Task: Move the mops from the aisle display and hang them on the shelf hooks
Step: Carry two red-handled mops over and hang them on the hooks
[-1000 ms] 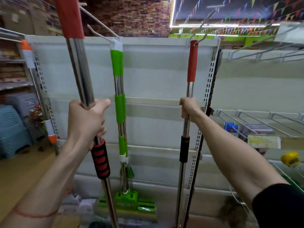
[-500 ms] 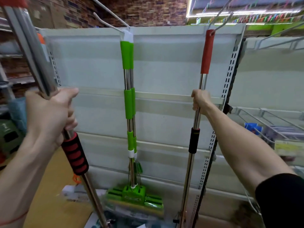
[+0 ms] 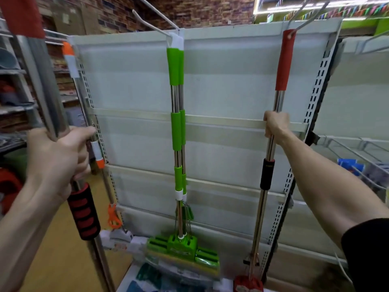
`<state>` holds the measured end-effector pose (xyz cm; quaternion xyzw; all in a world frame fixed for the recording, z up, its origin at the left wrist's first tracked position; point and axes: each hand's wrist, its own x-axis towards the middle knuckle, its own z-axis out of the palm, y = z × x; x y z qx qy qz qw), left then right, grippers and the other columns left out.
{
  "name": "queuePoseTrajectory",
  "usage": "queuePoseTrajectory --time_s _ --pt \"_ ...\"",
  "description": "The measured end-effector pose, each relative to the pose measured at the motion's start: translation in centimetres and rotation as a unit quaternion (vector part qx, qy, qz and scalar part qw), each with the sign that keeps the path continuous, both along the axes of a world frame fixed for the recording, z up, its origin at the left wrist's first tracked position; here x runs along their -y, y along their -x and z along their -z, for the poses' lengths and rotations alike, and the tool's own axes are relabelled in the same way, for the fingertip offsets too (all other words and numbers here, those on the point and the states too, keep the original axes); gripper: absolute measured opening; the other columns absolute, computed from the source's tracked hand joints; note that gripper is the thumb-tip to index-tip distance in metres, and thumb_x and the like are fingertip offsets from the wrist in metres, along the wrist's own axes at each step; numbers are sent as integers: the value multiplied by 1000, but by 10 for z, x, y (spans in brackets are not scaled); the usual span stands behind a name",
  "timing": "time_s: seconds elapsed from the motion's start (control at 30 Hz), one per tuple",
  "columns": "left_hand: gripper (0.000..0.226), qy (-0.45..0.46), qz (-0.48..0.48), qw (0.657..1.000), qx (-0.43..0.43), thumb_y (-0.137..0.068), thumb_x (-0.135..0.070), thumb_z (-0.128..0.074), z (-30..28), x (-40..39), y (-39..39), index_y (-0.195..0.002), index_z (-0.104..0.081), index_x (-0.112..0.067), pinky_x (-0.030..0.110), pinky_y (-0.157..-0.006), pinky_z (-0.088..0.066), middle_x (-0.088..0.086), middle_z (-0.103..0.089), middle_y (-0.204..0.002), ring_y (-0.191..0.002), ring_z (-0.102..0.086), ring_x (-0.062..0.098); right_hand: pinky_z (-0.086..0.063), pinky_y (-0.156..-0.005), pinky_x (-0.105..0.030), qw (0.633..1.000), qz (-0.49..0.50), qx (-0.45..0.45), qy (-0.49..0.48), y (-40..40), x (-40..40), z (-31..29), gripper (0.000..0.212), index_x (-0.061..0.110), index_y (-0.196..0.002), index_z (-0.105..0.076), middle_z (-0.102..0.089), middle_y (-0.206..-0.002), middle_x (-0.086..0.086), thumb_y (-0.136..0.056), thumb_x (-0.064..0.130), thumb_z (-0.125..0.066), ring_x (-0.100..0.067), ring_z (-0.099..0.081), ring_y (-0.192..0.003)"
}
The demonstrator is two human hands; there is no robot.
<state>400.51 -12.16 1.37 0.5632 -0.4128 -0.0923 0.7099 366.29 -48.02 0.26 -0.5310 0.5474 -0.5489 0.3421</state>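
Note:
My left hand (image 3: 56, 159) grips the steel pole of a red-handled mop (image 3: 83, 211) at the near left, held tilted in front of the shelf. My right hand (image 3: 274, 126) is closed around the pole of a second red-handled mop (image 3: 284, 60), whose top loop sits on a wire hook (image 3: 305, 15) at the shelf's upper right. Two green mops (image 3: 177, 131) hang together from the middle hook (image 3: 151, 22), their sponge heads near the floor. An orange-and-white mop (image 3: 70, 60) hangs at the shelf's left edge.
The white back panel (image 3: 227, 81) has two horizontal rails and perforated uprights (image 3: 315, 91). Wire shelves with goods (image 3: 357, 157) run to the right. Packaged items (image 3: 147, 277) lie on the floor below the green mops. Shelving and plastic stools stand at the left.
The view has shifted right and closer to the shelf. My left hand with its mop has moved back right and slightly down. My right hand keeps its hold on the hanging mop.

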Motion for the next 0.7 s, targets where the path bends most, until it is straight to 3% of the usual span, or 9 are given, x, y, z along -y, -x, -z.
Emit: queuePoseTrajectory --time_s 0.13,0.23,0.47,0.57,0.63,0.7 --pt "48 -10 39 999 -13 -95 -27 -61 4 -1 -8 -53 -38 -27 9 -35 -24 -10 -30 -31 -21 -25 3 -38 -46 -31 1000 18 -8 10 0 5 0 8 10 -73 -50 -45 -57 -10 -80 12 -51 -25 -45 -43" --pt "52 -26 54 998 -12 -102 -20 -56 10 -5 -15 -59 -27 -23 11 -38 -17 -12 -22 -34 -21 -17 7 -39 -44 -30 1000 22 -11 8 -1 6 1 7 8 -74 -52 -47 -58 -12 -78 15 -52 -26 -48 -43" --pt "50 -21 12 1000 -8 -102 -12 -59 13 -12 -1 -60 -32 -19 15 -38 -21 -7 -24 -37 -26 -19 13 -37 -36 -20 999 -23 -17 -14 1 -5 -3 12 11 -74 -52 -47 -59 -12 -86 13 -54 -18 -48 -32" --pt "54 -17 17 1000 -18 -100 -10 -60 13 -17 2 -58 -28 -19 16 -40 -21 -6 -22 -38 -27 -17 14 -47 -56 -33 999 -34 -33 -19 3 -10 -3 17 9 -96 -60 -57 -73 -14 -93 26 -61 -25 -58 -56" --pt "54 -17 19 999 -26 -99 -9 -60 12 -20 3 -57 -28 -20 17 -40 -20 -6 -22 -38 -26 -17 13 -48 -74 -36 994 20 -110 -1 4 -17 -2 32 9 -111 -62 -64 -93 -15 -93 36 -64 -30 -64 -84" --pt "53 -15 16 999 -31 -99 -9 -60 13 -21 6 -58 -29 -21 17 -39 -18 -6 -22 -38 -26 -17 13 -46 -83 -36 982 94 -150 70 3 -34 0 47 5 -121 -56 -63 -114 -18 -90 39 -64 -30 -62 -103"
